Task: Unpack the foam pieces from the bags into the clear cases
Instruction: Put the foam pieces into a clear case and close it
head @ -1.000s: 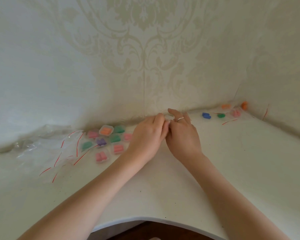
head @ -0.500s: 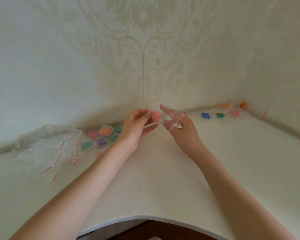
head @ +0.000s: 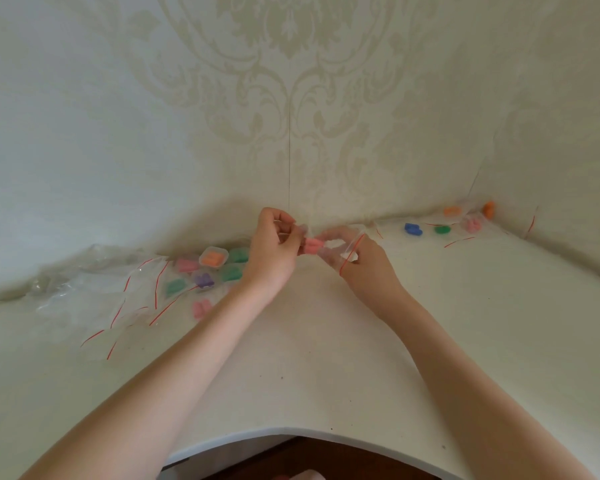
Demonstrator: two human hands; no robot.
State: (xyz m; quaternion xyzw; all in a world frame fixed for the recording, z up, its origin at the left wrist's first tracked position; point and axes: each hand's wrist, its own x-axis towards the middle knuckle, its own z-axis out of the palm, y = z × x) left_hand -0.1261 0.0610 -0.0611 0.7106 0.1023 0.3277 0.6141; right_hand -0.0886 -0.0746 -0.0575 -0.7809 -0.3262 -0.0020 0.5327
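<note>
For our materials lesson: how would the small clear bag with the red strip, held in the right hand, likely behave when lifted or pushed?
The clear bag looks floppy: it crumples around the right hand. It is probably very light, being thin see-through film like the empty bags lying crinkled on the table. A push would likely slide or fold it, not tip it.

White counter, filled clear cases, empty bags

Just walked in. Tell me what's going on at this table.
A person is unpacking foam pieces. The left hand pinches a pink foam piece while the right hand holds a small clear bag with a red strip. Both are raised above the white table. To the left lie filled clear cases and a pile of empty bags. More bagged foam pieces wait at far right.
</note>
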